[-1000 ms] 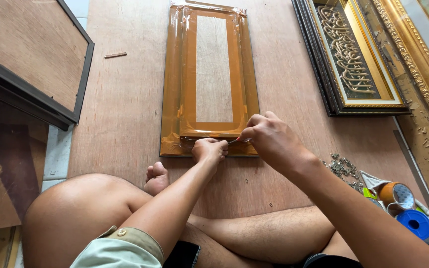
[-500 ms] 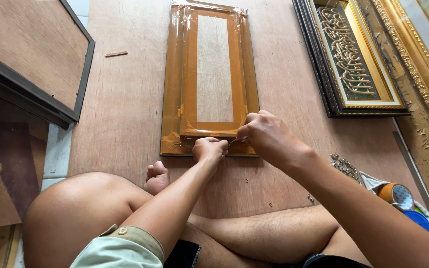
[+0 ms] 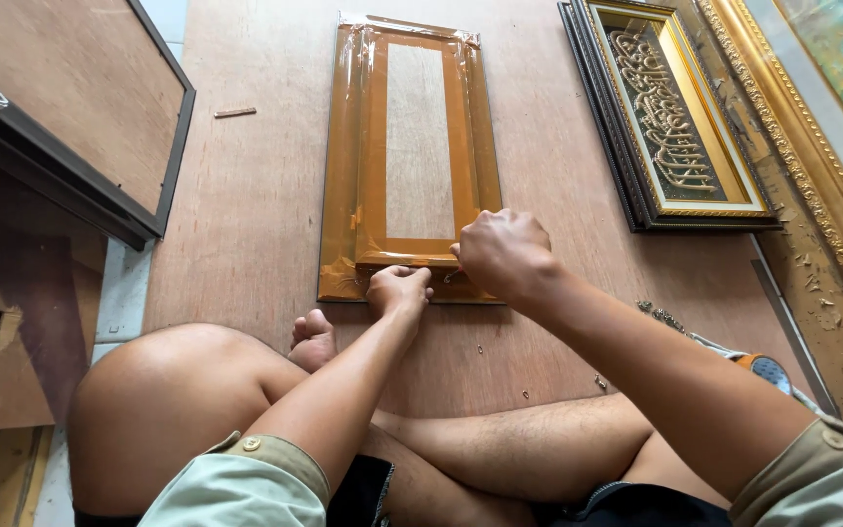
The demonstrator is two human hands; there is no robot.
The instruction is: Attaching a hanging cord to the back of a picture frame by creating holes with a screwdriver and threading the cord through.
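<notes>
Both hands working near edge of orange-brown frame (image 3: pixel 408 156), lying flat just ahead of them. Left hand (image 3: pixel 397 290) curling closed, pressing on frame's bottom rail. Right hand (image 3: pixel 501 252) fisting alongside, pinching sth small; can't tell what.

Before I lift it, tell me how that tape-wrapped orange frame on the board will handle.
The frame looks stiff: its long rails lie straight and flat on the wooden board. The glossy tape covering it probably makes it slippery to grip. Being long, narrow and open in the middle, it seems light and could twist if lifted by one end, where the left hand and right hand press.
</notes>
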